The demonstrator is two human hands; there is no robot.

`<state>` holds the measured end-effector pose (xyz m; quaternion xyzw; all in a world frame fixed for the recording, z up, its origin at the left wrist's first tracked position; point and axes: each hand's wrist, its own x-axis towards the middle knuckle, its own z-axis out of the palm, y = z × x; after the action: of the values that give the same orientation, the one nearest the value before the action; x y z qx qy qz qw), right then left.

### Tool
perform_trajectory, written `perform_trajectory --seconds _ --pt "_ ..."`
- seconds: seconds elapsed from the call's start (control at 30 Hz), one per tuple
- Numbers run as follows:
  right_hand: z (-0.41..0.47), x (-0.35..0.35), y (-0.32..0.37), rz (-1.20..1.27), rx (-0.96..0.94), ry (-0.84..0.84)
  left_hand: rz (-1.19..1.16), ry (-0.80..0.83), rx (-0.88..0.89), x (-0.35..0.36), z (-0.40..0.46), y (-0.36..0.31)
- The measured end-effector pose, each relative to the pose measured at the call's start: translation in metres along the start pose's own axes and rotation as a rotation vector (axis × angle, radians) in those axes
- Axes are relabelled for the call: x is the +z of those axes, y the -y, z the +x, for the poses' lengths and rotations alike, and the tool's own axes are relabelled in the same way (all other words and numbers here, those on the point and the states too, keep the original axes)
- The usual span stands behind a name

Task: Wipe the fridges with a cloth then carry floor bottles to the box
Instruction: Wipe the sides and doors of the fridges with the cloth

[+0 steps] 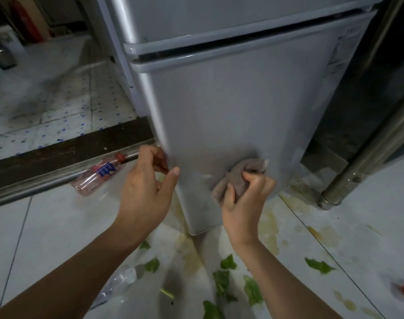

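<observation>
The right hand grips a bunched grey cloth against the lower door of the silver fridge, near its bottom edge. The left hand curls its fingers round that door's left edge, thumb on the front. 1 bottle with a red cap lies on the floor left of the fridge, another clear bottle nearer, among green leaves.

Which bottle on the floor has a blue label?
The pink bottle with red cap, lying beside the left hand; the clear bottle shows no label.

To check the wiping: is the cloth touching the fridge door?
Touching. The head view shows the right hand pressing the cloth against the lower fridge door.
</observation>
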<state>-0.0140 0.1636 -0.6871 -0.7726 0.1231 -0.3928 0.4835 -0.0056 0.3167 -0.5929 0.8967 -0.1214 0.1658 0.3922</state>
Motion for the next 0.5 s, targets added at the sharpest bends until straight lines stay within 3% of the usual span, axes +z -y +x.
perform_trajectory --seconds 0.17,0.37,0.5 --pt "-0.015 -0.005 -0.012 -0.079 0.196 0.174 0.002 0.000 0.037 -0.002 0.004 0.003" --pt "0.009 0.006 0.043 0.109 -0.050 -0.050 -0.066 0.086 0.029 -0.012 0.010 0.008" --pt "-0.017 0.011 0.016 -0.007 -0.139 0.058 -0.216 0.185 0.038 -0.024 0.009 0.011"
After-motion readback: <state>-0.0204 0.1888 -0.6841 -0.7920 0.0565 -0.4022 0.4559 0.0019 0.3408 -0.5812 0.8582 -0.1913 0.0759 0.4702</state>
